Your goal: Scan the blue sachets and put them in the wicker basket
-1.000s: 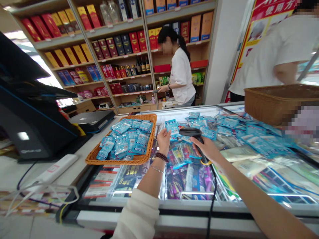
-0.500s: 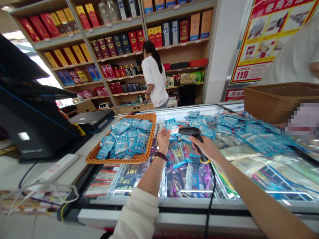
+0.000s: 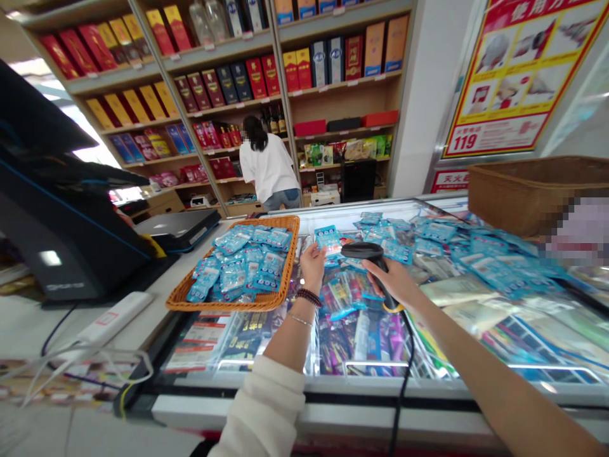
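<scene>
Barely anything moved up front, only the person in white at the far shelves has drifted left and bent over. Left hand pinches a small blue foil packet upright over the glass freezer lid; right hand is wrapped around the black handheld barcode scanner just right of it. Shallow orange wicker tray of similar packets sits left, more scattered right.

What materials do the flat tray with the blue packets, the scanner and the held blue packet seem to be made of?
The flat tray looks like woven wicker or rattan, tan and matt: the plaited rim shows. The scanner in the right hand seems hard black plastic with a slight sheen. The blue packet in the left hand looks like glossy plastic film, printed; it reflects light.
</scene>
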A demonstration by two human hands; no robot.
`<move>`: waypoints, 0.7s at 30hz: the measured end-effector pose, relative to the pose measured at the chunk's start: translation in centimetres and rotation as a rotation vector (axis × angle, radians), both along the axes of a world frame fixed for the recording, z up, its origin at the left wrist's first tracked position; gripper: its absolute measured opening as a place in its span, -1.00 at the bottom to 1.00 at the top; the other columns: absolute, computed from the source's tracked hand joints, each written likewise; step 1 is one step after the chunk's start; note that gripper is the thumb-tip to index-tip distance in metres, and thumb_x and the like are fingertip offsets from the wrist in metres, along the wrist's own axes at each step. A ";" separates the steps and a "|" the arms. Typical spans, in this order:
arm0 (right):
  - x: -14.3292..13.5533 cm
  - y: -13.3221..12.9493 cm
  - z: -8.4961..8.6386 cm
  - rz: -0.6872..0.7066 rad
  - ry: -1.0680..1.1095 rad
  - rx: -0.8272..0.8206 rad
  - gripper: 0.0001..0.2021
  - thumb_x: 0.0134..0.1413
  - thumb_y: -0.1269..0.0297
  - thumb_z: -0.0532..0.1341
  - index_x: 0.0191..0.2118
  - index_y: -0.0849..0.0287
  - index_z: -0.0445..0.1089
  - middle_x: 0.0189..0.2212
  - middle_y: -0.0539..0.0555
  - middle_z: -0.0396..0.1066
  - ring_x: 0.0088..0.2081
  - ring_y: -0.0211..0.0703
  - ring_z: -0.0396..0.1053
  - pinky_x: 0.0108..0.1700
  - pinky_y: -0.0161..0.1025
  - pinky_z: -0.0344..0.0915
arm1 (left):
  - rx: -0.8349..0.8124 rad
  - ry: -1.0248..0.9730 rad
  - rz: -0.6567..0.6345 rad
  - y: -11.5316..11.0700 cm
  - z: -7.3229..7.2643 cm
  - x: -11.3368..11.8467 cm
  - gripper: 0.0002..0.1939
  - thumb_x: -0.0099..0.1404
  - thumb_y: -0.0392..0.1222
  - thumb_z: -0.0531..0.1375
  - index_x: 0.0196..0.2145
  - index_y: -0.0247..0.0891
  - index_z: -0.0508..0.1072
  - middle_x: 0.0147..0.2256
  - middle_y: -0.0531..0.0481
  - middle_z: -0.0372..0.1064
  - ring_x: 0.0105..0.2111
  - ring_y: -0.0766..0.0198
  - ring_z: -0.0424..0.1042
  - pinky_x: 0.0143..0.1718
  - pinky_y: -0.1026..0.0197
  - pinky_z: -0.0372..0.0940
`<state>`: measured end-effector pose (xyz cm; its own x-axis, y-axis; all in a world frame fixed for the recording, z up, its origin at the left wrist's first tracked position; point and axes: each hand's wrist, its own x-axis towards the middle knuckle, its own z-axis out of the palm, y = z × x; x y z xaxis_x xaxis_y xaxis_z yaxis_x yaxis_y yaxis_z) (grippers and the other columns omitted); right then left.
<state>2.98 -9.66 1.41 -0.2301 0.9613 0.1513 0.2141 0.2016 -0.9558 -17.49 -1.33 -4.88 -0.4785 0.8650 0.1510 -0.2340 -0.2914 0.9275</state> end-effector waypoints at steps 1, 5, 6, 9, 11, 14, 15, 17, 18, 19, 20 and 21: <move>0.0 0.0 0.0 0.001 -0.002 0.002 -0.53 0.08 -0.21 0.23 -0.56 0.09 0.24 -0.78 -0.05 0.26 -0.75 -0.27 0.19 -0.63 -0.28 0.12 | -0.002 0.001 0.001 0.0 0.0 0.0 -0.66 0.11 -0.27 0.42 -0.15 -0.32 0.50 -0.39 -0.04 0.53 -0.43 0.30 0.51 -0.34 0.23 0.44; 0.1 -0.1 -0.1 0.003 -0.011 0.016 -0.53 0.10 -0.20 0.22 -0.56 0.09 0.25 -0.77 -0.05 0.26 -0.75 -0.27 0.19 -0.63 -0.28 0.13 | -0.005 0.001 0.015 0.0 0.1 0.1 -0.68 0.12 -0.28 0.41 -0.15 -0.32 0.51 -0.42 -0.02 0.51 -0.42 0.28 0.52 -0.28 0.19 0.46; 0.1 -0.1 -0.2 0.003 -0.017 0.024 -0.53 0.11 -0.20 0.22 -0.56 0.09 0.25 -0.77 -0.05 0.26 -0.75 -0.26 0.19 -0.62 -0.27 0.13 | -0.004 -0.001 0.016 0.0 0.1 0.1 -0.67 0.11 -0.28 0.41 -0.15 -0.32 0.52 -0.42 -0.02 0.51 -0.41 0.27 0.52 -0.27 0.18 0.46; 0.2 0.0 -0.3 0.007 -0.037 0.048 -0.51 0.12 -0.21 0.20 -0.57 0.09 0.25 -0.78 -0.04 0.28 -0.75 -0.26 0.20 -0.62 -0.27 0.13 | -0.005 0.000 0.015 0.0 0.1 0.1 -0.67 0.10 -0.27 0.42 -0.15 -0.30 0.52 -0.42 -0.02 0.52 -0.39 0.25 0.54 -0.25 0.16 0.47; 0.2 0.1 -0.4 0.008 -0.039 0.058 -0.51 0.13 -0.22 0.19 -0.57 0.09 0.26 -0.78 -0.04 0.28 -0.75 -0.26 0.20 -0.63 -0.27 0.12 | -0.008 0.009 0.016 0.0 0.0 0.0 -0.66 0.10 -0.27 0.42 -0.15 -0.30 0.52 -0.42 -0.01 0.52 -0.39 0.25 0.54 -0.26 0.17 0.47; 0.2 0.1 -0.5 0.015 -0.036 0.064 -0.52 0.13 -0.21 0.19 -0.55 0.09 0.26 -0.78 -0.05 0.28 -0.75 -0.26 0.19 -0.62 -0.27 0.13 | -0.012 0.025 0.014 0.0 0.0 -0.1 -0.66 0.09 -0.25 0.43 -0.16 -0.30 0.52 -0.44 0.01 0.50 -0.41 0.26 0.53 -0.30 0.19 0.46; 0.3 0.1 -0.5 0.017 -0.035 0.064 -0.52 0.14 -0.21 0.19 -0.54 0.09 0.26 -0.78 -0.05 0.28 -0.75 -0.26 0.19 -0.62 -0.27 0.13 | -0.011 0.027 0.013 0.0 0.0 -0.1 -0.66 0.09 -0.25 0.43 -0.16 -0.31 0.52 -0.45 0.02 0.50 -0.43 0.27 0.52 -0.31 0.20 0.46; 0.3 0.1 -0.5 0.017 -0.035 0.064 -0.52 0.14 -0.21 0.20 -0.54 0.09 0.27 -0.77 -0.05 0.28 -0.75 -0.26 0.20 -0.61 -0.27 0.14 | -0.003 0.030 0.006 -0.1 0.0 -0.1 -0.67 0.10 -0.25 0.42 -0.16 -0.30 0.52 -0.45 0.02 0.49 -0.45 0.30 0.50 -0.34 0.23 0.44; 0.3 0.1 -0.5 0.014 -0.037 0.064 -0.52 0.14 -0.21 0.19 -0.54 0.09 0.27 -0.77 -0.05 0.28 -0.75 -0.26 0.20 -0.61 -0.27 0.14 | 0.002 0.030 0.000 -0.1 0.0 -0.1 -0.68 0.10 -0.26 0.42 -0.17 -0.30 0.52 -0.45 0.02 0.49 -0.45 0.31 0.50 -0.34 0.24 0.44; 0.3 0.1 -0.5 0.010 -0.038 0.066 -0.52 0.14 -0.21 0.19 -0.55 0.09 0.27 -0.77 -0.05 0.28 -0.75 -0.25 0.20 -0.61 -0.27 0.14 | 0.004 0.031 -0.008 -0.1 0.0 -0.1 -0.69 0.11 -0.26 0.42 -0.17 -0.30 0.52 -0.45 0.02 0.49 -0.46 0.31 0.50 -0.35 0.24 0.43; 0.3 0.1 -0.5 0.009 -0.040 0.067 -0.51 0.14 -0.21 0.19 -0.56 0.09 0.26 -0.77 -0.05 0.28 -0.75 -0.25 0.20 -0.61 -0.26 0.14 | 0.003 0.033 -0.013 -0.1 0.0 -0.1 -0.69 0.11 -0.26 0.42 -0.17 -0.30 0.52 -0.45 0.02 0.50 -0.46 0.31 0.49 -0.35 0.24 0.43; 0.3 0.0 -0.5 0.007 -0.045 0.067 -0.51 0.14 -0.21 0.19 -0.57 0.09 0.26 -0.78 -0.04 0.28 -0.75 -0.25 0.21 -0.60 -0.26 0.15 | 0.001 0.034 -0.012 -0.1 0.0 -0.1 -0.69 0.11 -0.26 0.42 -0.17 -0.31 0.52 -0.45 0.02 0.50 -0.46 0.31 0.49 -0.34 0.23 0.43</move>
<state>3.32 -9.61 0.96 -0.2451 0.9476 0.2047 0.2544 0.2666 -0.9296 -17.58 -1.43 -4.85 -0.4625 0.8705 0.1681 -0.2056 -0.2897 0.9348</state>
